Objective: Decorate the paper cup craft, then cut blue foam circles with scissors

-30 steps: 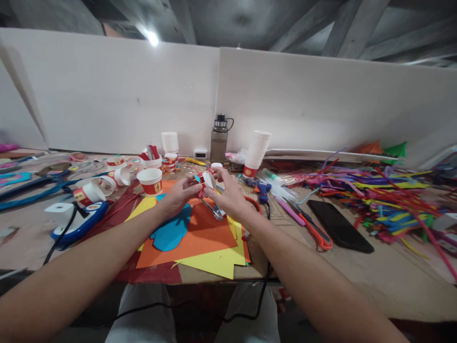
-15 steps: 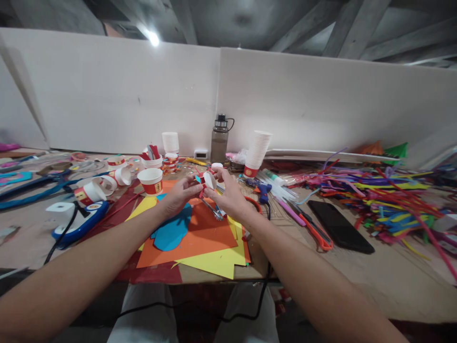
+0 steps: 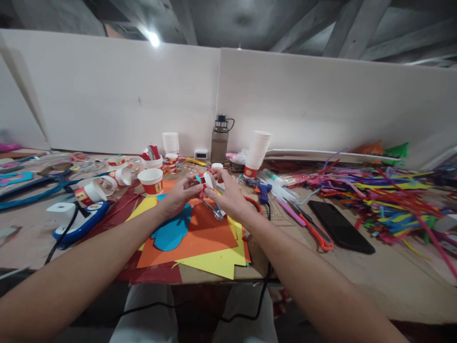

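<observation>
Pinching a small red-and-white paper piece (image 3: 209,180) between left hand (image 3: 181,193) and right hand (image 3: 228,191), over a flat orange paper sheet (image 3: 210,234).

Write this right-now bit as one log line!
left hand: holds small white-and-red paper piece | right hand: holds same piece | beneath: flat orange paper sheet, blue rounded paper cutout

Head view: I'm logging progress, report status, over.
Left hand and right hand holding small red-and-white craft piece. Metal tool on orange paper, close below right hand. Blue paper cutout below left hand.
</observation>
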The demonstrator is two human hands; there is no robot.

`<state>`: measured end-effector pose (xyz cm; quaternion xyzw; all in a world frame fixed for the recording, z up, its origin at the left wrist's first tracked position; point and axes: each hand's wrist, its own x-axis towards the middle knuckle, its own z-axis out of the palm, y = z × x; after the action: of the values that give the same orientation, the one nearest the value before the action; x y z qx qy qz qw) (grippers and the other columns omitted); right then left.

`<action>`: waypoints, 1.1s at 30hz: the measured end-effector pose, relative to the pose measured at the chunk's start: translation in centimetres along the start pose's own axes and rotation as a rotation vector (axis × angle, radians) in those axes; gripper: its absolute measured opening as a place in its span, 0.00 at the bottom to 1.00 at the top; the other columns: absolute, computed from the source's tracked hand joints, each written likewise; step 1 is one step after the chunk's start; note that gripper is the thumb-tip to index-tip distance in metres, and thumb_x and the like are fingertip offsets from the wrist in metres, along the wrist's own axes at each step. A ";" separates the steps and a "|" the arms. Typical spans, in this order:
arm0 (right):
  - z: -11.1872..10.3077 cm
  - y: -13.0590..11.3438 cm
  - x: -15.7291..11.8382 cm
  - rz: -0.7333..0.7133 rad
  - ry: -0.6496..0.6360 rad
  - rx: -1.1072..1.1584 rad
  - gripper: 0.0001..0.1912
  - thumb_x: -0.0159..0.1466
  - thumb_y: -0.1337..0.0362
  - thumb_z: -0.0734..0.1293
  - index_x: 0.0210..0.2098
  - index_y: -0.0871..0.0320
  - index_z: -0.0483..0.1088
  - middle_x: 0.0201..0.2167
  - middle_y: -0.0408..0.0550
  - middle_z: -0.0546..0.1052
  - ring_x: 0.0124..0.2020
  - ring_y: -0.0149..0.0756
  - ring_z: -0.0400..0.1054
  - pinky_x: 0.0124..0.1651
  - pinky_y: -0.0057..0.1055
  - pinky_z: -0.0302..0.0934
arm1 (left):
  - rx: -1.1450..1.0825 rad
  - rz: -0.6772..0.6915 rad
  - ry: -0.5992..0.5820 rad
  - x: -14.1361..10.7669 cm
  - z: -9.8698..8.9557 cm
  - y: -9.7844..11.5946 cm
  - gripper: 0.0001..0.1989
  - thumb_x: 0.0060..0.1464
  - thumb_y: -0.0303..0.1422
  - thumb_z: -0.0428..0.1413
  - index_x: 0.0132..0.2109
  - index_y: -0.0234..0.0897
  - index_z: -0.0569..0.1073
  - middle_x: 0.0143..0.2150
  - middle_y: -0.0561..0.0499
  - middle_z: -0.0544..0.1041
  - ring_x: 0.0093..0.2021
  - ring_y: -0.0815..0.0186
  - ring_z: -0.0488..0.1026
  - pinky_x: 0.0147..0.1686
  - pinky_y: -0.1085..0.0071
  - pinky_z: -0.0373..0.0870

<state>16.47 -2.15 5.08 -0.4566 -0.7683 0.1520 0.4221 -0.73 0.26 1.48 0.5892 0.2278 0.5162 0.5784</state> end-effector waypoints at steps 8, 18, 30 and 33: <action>-0.1 0.0 0.0 0.005 -0.013 -0.005 0.28 0.56 0.57 0.66 0.55 0.56 0.63 0.47 0.50 0.73 0.48 0.46 0.63 0.53 0.46 0.54 | 0.000 -0.012 0.003 0.0 0.0 0.1 0.22 0.51 0.37 0.61 0.53 0.35 0.72 0.42 0.45 0.77 0.36 0.65 0.72 0.37 0.68 0.68; -0.1 -0.1 0.0 0.001 -0.010 -0.001 0.27 0.56 0.58 0.66 0.55 0.56 0.63 0.48 0.50 0.73 0.49 0.46 0.63 0.54 0.46 0.53 | 0.005 0.001 -0.001 0.0 0.0 0.0 0.21 0.51 0.36 0.60 0.52 0.35 0.72 0.42 0.45 0.77 0.35 0.66 0.72 0.37 0.69 0.68; 0.2 0.3 0.0 -0.011 0.002 -0.005 0.27 0.57 0.56 0.67 0.55 0.55 0.63 0.47 0.50 0.73 0.48 0.46 0.63 0.52 0.46 0.55 | -0.004 -0.015 -0.002 0.1 -0.2 -0.3 0.23 0.50 0.36 0.61 0.54 0.36 0.72 0.42 0.45 0.77 0.36 0.65 0.73 0.37 0.68 0.68; 0.2 0.2 0.0 -0.010 0.001 0.000 0.27 0.56 0.57 0.67 0.54 0.55 0.63 0.47 0.50 0.73 0.49 0.46 0.63 0.53 0.46 0.54 | 0.001 0.000 -0.005 0.1 -0.2 -0.2 0.23 0.51 0.36 0.61 0.54 0.35 0.72 0.41 0.45 0.77 0.35 0.65 0.72 0.37 0.68 0.68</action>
<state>16.48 -2.01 4.83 -0.4529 -0.7704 0.1495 0.4231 -0.78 0.45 1.34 0.5907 0.2269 0.5146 0.5785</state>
